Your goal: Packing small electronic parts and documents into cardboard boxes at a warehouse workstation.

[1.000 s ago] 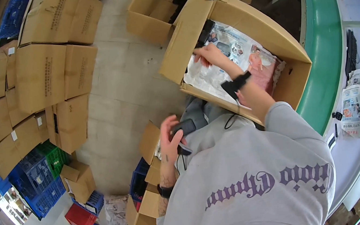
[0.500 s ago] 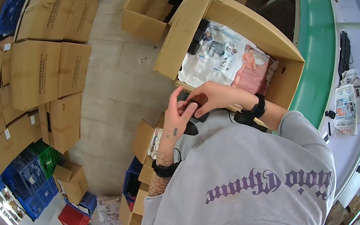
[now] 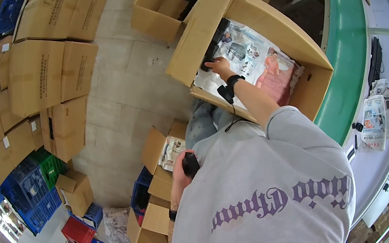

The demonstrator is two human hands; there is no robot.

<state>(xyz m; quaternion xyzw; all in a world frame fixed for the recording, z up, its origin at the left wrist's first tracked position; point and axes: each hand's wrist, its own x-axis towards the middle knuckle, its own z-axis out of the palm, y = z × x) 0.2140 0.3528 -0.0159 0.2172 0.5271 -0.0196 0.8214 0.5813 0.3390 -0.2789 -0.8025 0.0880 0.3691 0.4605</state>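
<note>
My right hand [image 3: 220,68] reaches into a large open cardboard box [image 3: 314,90] lined with newspaper [image 3: 253,43]. Its fingers close on a small black object [image 3: 206,63] at the box's left side. Beyond it, more black pieces [image 3: 222,28] lie in a row along that wall. Down by my left side, my left hand [image 3: 180,173] grips another black, rounded object [image 3: 190,164], whose exact kind I cannot make out. Both wrists wear black bands, and a small black device [image 3: 226,94] sits at the right one.
Another open carton [image 3: 153,23] with black items stands behind the large box. A green-edged table [image 3: 345,46] with newspapers [image 3: 373,118] runs along the right. Stacked cartons [image 3: 37,77] and blue crates [image 3: 28,196] line the left. Smaller open boxes [image 3: 155,158] stand near my left arm.
My hands were together in front of my body around a small black thing. The right has moved forward into the box; the left has dropped back to my side with a black object.
</note>
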